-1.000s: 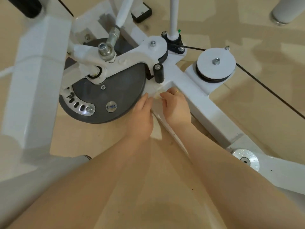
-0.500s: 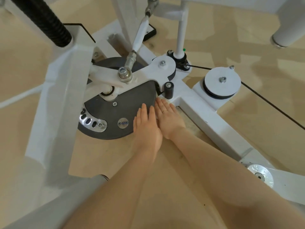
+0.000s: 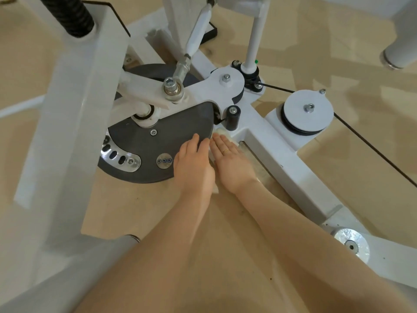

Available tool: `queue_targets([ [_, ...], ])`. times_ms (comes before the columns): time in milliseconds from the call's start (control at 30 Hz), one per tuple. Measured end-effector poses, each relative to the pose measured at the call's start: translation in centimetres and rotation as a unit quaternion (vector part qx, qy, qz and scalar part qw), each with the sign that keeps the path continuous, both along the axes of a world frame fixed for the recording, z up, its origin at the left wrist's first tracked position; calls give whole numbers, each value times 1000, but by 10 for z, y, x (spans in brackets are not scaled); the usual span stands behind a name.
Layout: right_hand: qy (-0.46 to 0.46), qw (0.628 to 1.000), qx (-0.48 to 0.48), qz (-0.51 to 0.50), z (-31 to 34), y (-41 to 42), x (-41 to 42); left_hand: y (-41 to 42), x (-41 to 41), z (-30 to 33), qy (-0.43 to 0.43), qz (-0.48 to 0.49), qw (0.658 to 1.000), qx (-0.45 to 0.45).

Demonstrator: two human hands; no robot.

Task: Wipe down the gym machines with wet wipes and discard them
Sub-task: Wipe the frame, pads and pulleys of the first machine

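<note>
My left hand (image 3: 194, 164) and right hand (image 3: 230, 163) have flattened, fingers straight, pressing the thin white wet wipe (image 3: 222, 132) against the white steel frame beam (image 3: 277, 154) at the edge of the dark grey disc (image 3: 167, 143); a second ago they pinched it. Wiping resumes.

A wet wipe (image 3: 222, 132) lay almost wholly hidden beneath the right hand (image 3: 230, 161) and left hand (image 3: 194, 166), only pale scraps showing. The white machine frame (image 3: 277, 154) ran off every edge. Blur softened the near white post (image 3: 67, 123).
</note>
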State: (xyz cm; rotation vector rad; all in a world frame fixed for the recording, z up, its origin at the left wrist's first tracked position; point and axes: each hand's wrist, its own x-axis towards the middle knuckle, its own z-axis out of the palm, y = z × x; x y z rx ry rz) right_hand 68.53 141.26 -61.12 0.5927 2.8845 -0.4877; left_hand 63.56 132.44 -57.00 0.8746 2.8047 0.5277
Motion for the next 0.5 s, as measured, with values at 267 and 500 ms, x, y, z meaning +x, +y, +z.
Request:
queue_targets([
  [267,173,983,-38,-42,14,9,27,14,-22,22,9,-4,995,-95],
  [500,399,914,-24,-70,62,22,-57,-1,-22,0,-31,41,997,-65],
])
